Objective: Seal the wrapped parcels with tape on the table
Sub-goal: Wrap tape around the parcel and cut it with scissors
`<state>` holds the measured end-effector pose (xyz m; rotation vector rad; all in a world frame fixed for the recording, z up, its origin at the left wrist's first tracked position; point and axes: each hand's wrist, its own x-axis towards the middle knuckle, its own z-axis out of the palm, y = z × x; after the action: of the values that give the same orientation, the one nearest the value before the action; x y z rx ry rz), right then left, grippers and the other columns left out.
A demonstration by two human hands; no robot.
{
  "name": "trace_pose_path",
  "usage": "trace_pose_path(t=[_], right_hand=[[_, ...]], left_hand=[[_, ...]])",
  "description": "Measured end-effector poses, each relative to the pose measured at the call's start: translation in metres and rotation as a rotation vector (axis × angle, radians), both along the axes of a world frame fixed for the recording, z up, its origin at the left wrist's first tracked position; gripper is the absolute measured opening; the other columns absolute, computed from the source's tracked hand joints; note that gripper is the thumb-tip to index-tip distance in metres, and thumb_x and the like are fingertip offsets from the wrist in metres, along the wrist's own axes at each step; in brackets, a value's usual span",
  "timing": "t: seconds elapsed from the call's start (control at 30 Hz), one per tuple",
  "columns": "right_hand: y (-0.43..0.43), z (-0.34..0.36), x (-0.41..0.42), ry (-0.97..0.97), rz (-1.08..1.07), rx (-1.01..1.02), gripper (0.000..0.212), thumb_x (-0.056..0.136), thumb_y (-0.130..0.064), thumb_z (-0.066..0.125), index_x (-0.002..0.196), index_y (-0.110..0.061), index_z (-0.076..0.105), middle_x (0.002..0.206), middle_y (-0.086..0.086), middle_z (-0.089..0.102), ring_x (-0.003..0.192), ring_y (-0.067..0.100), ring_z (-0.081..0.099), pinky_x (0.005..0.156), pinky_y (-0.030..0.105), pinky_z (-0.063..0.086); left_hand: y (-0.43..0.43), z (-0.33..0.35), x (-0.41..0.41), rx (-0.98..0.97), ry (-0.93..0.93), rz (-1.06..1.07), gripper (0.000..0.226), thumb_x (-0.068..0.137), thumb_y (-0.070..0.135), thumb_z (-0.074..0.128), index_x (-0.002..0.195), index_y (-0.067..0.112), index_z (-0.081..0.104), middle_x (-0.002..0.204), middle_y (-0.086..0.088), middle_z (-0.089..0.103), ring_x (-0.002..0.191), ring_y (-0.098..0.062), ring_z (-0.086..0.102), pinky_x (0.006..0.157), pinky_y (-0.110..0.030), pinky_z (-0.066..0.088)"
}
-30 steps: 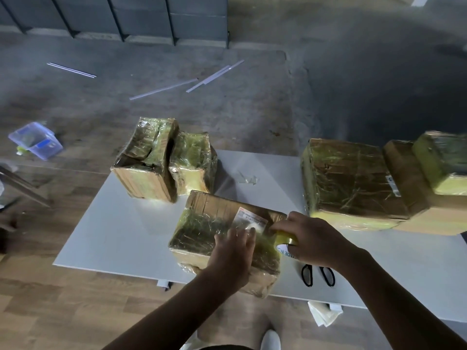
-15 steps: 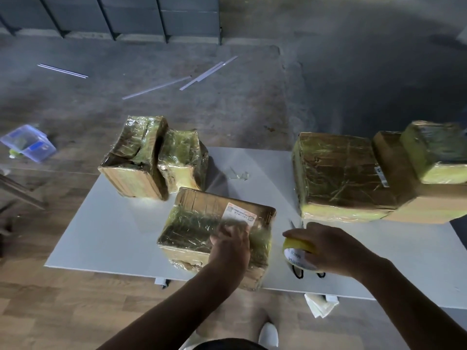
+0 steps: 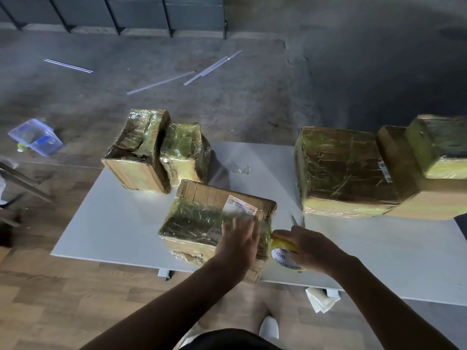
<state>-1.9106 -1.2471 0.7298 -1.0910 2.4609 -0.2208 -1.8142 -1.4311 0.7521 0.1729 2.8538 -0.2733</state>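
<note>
A cardboard parcel point(image 3: 202, 218) wrapped in clear film lies at the near edge of the white table point(image 3: 113, 223), a shipping label on its top. My left hand point(image 3: 238, 238) presses flat on the parcel's right top, fingers straight. My right hand point(image 3: 308, 248) grips a yellow tape roll point(image 3: 284, 255) held against the parcel's right side. Two taped parcels point(image 3: 156, 152) stand at the back left. Larger wrapped parcels point(image 3: 346, 173) sit stacked at the right.
Scissor tips point(image 3: 298, 221) poke out just behind my right hand. A scrap of clear film point(image 3: 242, 170) lies mid-table. On the floor are a plastic box point(image 3: 35, 137) at the left and several thin strips point(image 3: 202, 72).
My right hand drew the tape roll off the parcel's top, down to its right side. My left hand stayed pressing on the top.
</note>
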Motion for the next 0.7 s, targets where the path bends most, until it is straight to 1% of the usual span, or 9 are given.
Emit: trace_pose_path(t=[0.07, 0.13, 0.2, 0.27, 0.37, 0.43, 0.5, 0.63, 0.7], right_hand=[[0.001, -0.003, 0.002, 0.009, -0.004, -0.022, 0.052, 0.093, -0.032, 0.054, 0.141, -0.039, 0.035, 0.114, 0.003, 0.053, 0.094, 0.017, 0.057, 0.075, 0.020, 0.040], [0.001, -0.007, 0.005, 0.012, -0.011, -0.039, 0.053, 0.093, -0.034, 0.055, 0.142, -0.038, 0.034, 0.116, 0.002, 0.053, 0.088, 0.011, 0.051, 0.073, 0.016, 0.037], [0.003, -0.013, 0.006, 0.008, -0.036, -0.061, 0.053, 0.093, -0.033, 0.055, 0.141, -0.038, 0.034, 0.116, 0.002, 0.052, 0.086, 0.008, 0.046, 0.072, 0.015, 0.035], [0.005, -0.017, 0.008, -0.007, -0.063, -0.093, 0.051, 0.092, -0.031, 0.056, 0.138, -0.040, 0.035, 0.114, 0.001, 0.051, 0.087, 0.009, 0.048, 0.073, 0.017, 0.039], [0.007, -0.020, 0.009, -0.062, -0.094, -0.186, 0.052, 0.090, -0.027, 0.060, 0.131, -0.050, 0.039, 0.105, -0.007, 0.047, 0.089, 0.010, 0.052, 0.075, 0.020, 0.046], [0.005, -0.010, 0.008, -0.082, -0.116, -0.291, 0.058, 0.088, -0.024, 0.063, 0.124, -0.061, 0.037, 0.102, -0.010, 0.046, 0.088, 0.009, 0.054, 0.075, 0.021, 0.050], [-0.003, 0.011, 0.006, -0.077, -0.165, -0.439, 0.062, 0.084, -0.022, 0.061, 0.121, -0.065, 0.036, 0.103, -0.010, 0.048, 0.088, 0.007, 0.053, 0.074, 0.020, 0.048], [-0.032, 0.066, -0.005, 0.018, -0.176, -0.702, 0.063, 0.084, -0.014, 0.061, 0.131, -0.048, 0.038, 0.126, -0.007, 0.050, 0.108, 0.004, 0.049, 0.086, 0.007, 0.038], [-0.051, 0.082, -0.007, 0.059, -0.084, -0.809, 0.060, 0.086, -0.017, 0.059, 0.138, -0.038, 0.037, 0.134, -0.015, 0.044, 0.117, 0.004, 0.049, 0.091, 0.012, 0.045]], left_hand=[[0.006, 0.004, -0.004, 0.032, -0.101, -0.003, 0.069, 0.098, 0.018, 0.040, 0.154, 0.014, -0.001, 0.151, -0.023, 0.016, 0.131, -0.045, 0.029, 0.100, -0.054, 0.035], [0.015, 0.006, -0.009, -0.037, -0.116, -0.008, 0.069, 0.101, 0.026, 0.039, 0.153, 0.007, -0.001, 0.148, -0.027, 0.021, 0.129, -0.050, 0.032, 0.100, -0.059, 0.037], [0.022, 0.004, -0.011, -0.077, -0.147, 0.006, 0.077, 0.100, 0.034, 0.044, 0.151, 0.003, -0.004, 0.149, -0.030, 0.020, 0.128, -0.054, 0.033, 0.100, -0.061, 0.037], [0.022, 0.005, -0.009, -0.057, -0.180, 0.033, 0.080, 0.099, 0.036, 0.046, 0.152, 0.005, -0.006, 0.151, -0.030, 0.017, 0.129, -0.054, 0.032, 0.102, -0.062, 0.034], [0.014, 0.011, 0.001, 0.061, -0.169, 0.084, 0.069, 0.101, 0.026, 0.037, 0.153, 0.013, -0.007, 0.156, -0.026, 0.010, 0.134, -0.050, 0.025, 0.109, -0.061, 0.023], [0.002, 0.018, 0.009, 0.161, -0.094, 0.125, 0.070, 0.100, 0.018, 0.038, 0.154, 0.017, -0.006, 0.159, -0.020, 0.006, 0.138, -0.045, 0.020, 0.113, -0.057, 0.021], [-0.016, 0.022, 0.017, 0.290, 0.051, 0.136, 0.081, 0.095, 0.013, 0.050, 0.154, 0.020, -0.004, 0.160, -0.014, 0.005, 0.138, -0.039, 0.022, 0.112, -0.051, 0.027], [-0.058, 0.024, 0.030, 0.747, 0.419, 0.150, 0.089, 0.082, 0.009, 0.071, 0.153, 0.023, 0.019, 0.156, -0.004, 0.026, 0.131, -0.030, 0.037, 0.102, -0.045, 0.044], [-0.074, 0.022, 0.038, 0.932, 0.492, 0.240, 0.089, 0.081, 0.013, 0.074, 0.152, 0.026, 0.022, 0.155, 0.003, 0.028, 0.137, -0.019, 0.034, 0.109, -0.030, 0.039]])
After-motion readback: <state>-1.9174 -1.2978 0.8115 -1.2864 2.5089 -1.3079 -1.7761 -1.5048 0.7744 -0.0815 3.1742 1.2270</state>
